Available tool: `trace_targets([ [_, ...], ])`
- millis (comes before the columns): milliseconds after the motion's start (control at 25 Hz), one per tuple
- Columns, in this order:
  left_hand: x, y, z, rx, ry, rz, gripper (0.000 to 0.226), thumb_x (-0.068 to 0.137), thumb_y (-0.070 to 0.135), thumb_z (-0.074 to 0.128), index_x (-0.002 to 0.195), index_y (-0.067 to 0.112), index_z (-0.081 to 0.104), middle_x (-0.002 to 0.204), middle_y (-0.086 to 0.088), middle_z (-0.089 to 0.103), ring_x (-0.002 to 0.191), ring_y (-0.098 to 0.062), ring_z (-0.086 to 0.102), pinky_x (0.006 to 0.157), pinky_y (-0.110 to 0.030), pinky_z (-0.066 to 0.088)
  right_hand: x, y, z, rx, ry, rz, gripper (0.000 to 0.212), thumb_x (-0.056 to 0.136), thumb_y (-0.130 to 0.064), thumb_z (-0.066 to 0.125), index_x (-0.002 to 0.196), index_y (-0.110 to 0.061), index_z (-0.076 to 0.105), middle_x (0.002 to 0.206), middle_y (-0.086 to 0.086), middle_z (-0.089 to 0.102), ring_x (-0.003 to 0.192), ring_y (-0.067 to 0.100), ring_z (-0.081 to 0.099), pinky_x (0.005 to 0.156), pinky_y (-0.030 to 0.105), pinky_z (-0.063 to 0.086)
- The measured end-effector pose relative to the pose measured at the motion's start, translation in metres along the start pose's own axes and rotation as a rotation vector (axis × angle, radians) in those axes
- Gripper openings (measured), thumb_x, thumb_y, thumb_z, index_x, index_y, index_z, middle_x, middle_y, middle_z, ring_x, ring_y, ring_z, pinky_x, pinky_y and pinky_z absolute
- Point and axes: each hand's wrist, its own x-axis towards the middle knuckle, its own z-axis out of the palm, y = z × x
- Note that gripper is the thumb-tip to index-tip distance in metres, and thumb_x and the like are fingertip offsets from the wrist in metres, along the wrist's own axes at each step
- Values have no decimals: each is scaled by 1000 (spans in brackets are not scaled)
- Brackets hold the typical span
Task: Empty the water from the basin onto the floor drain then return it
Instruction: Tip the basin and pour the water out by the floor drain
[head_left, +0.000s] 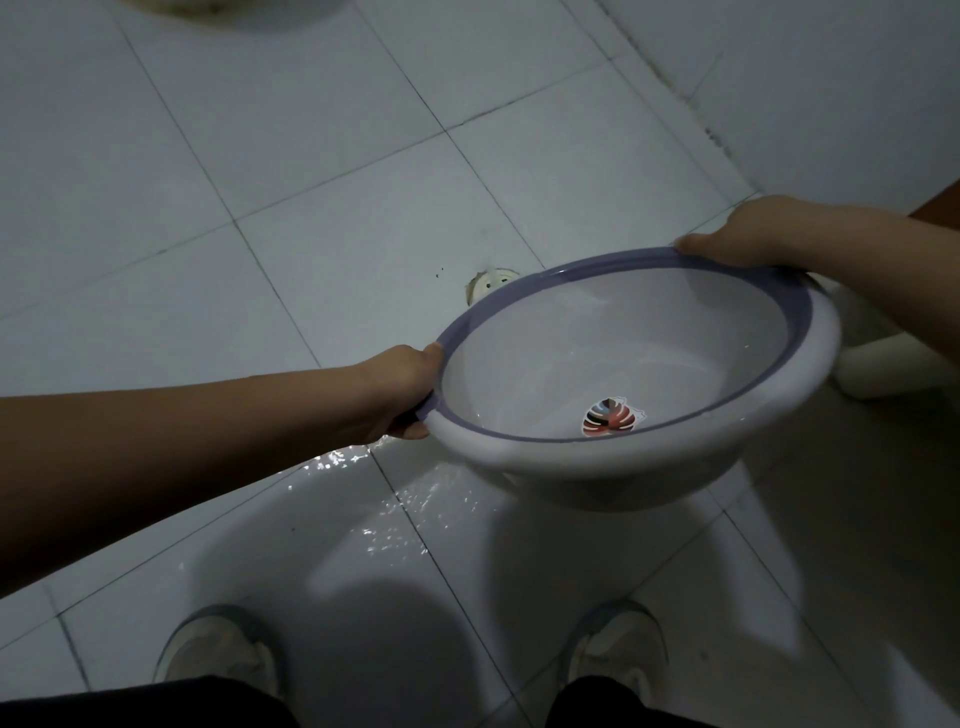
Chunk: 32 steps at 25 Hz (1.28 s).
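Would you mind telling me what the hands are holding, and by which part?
Both hands grip the basin by its purple rim: left hand and right hand on opposite sides.

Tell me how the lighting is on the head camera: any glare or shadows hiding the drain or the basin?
Head view: dim and bluish overall, corners darker. Glare sparkles on the wet floor below the basin. Heavy shadows fall across the tiles near the shoes. The drain is visible but partly hidden behind the basin rim. Left hand and right hand are clear, with slight softness.
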Motion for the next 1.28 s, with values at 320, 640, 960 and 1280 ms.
trace_targets([
  [320, 1, 2, 2, -21, 7, -5, 45, 104, 36, 29, 75, 10, 50, 63, -9, 49, 50, -18, 45, 31, -12, 41, 2, 0, -2, -7, -12, 6, 79, 93, -60, 41, 137, 5, 45, 142, 27, 45, 128, 40, 44, 101, 38, 35],
  [640, 2, 2, 1, -33, -16, 4, 46, 103, 43, 33, 77, 11, 52, 61, -6, 52, 48, -16, 46, 31, -11, 39, 3, 1, 0, 2, -26, -6, 78, 94, -59, 41, 137, 6, 45, 141, 27, 45, 127, 40, 45, 100, 39, 36],
  [960, 9, 3, 1, -86, -50, -31, 32, 101, 40, 43, 84, 15, 55, 59, -2, 54, 29, -7, 50, 33, -11, 39, 3, 2, -8, 68, -57, -2, 75, 94, -56, 45, 137, 5, 45, 141, 26, 45, 126, 40, 45, 100, 40, 35],
  [1280, 14, 5, -2, -121, -56, -46, 24, 99, 26, 49, 77, 14, 51, 49, -2, 54, 20, -6, 46, 30, -10, 36, 3, 1, -14, 92, -49, 13, 70, 93, -52, 51, 128, 8, 51, 129, 28, 53, 113, 41, 54, 87, 39, 41],
])
